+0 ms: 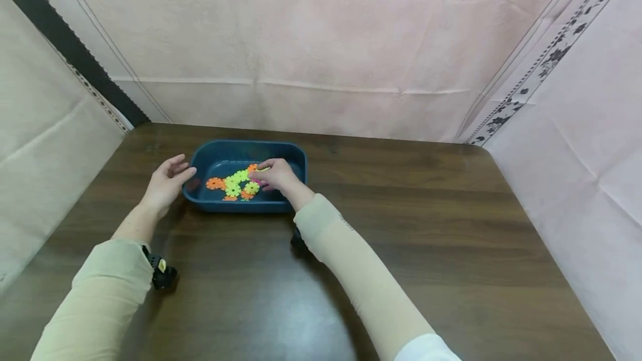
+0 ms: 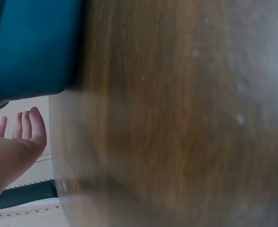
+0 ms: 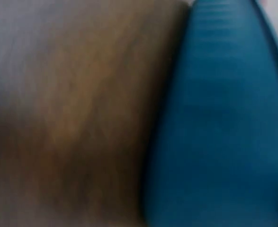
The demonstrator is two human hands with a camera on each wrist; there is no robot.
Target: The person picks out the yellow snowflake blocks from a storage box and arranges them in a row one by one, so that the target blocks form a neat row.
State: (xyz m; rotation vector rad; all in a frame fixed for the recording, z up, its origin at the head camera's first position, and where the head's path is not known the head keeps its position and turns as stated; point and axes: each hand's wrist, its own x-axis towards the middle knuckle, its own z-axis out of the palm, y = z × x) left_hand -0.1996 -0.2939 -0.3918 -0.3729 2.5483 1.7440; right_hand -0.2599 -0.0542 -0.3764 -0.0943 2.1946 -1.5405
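Note:
A blue rectangular tray (image 1: 241, 206) stands on the table and holds several small flower-shaped pieces (image 1: 232, 189) in yellow-green and orange, with a bit of pink. Over the right part of this pile, my right hand (image 1: 281, 176) reaches into the tray and pinches a yellow-green flower-shaped piece (image 1: 263, 169) between thumb and fingers. The fingers partly cover the pieces beneath. My left hand (image 1: 168, 181) is at the tray's left end, thumb by the rim and fingers loosely bent, holding nothing. In the right wrist view only the tray's blurred outer wall (image 3: 219, 132) shows, without the hand.
The brown wood-grain table (image 1: 401, 227) extends to the right and in front of the tray. Pale cloth (image 1: 321, 49) hangs behind the table and at both sides. A small black device (image 1: 163, 273) sits on the left wrist.

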